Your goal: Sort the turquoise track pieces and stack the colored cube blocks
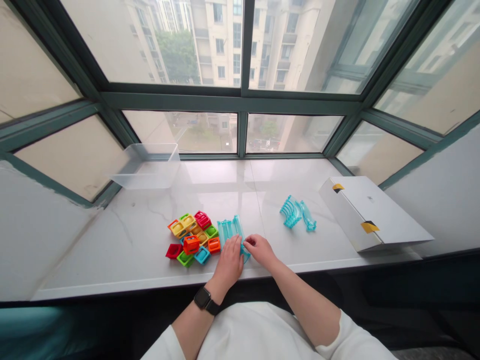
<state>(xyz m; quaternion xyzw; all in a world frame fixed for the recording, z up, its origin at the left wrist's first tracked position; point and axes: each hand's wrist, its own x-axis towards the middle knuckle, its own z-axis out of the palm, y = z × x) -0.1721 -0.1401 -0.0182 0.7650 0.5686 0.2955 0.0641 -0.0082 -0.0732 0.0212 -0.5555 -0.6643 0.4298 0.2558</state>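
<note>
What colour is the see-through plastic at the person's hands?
The see-through plastic is a light turquoise blue, best seen in the head view.

I log a glossy white ledge (138,270) with grey veining. Directly on it: clear tub (159,181), rear left; heap of coloured blocks (191,244); translucent blue piece (229,230) just beside; two blue pieces (291,212) well apart, rightward; white box (378,205), far right.

A ledge (131,250) crosses the middle of the frame, windows (221,50) behind it; on the ledge, a bin (167,170) stands at left, toward the back; a heap of blocks (202,237) lies left of lower centre; just right of it, a ridged piece (230,229), the left hand (229,260) over its near end and the right hand (261,250) beside that; more ridged pieces (291,212) lie right of centre; a box (378,210) sits at far right.
</note>
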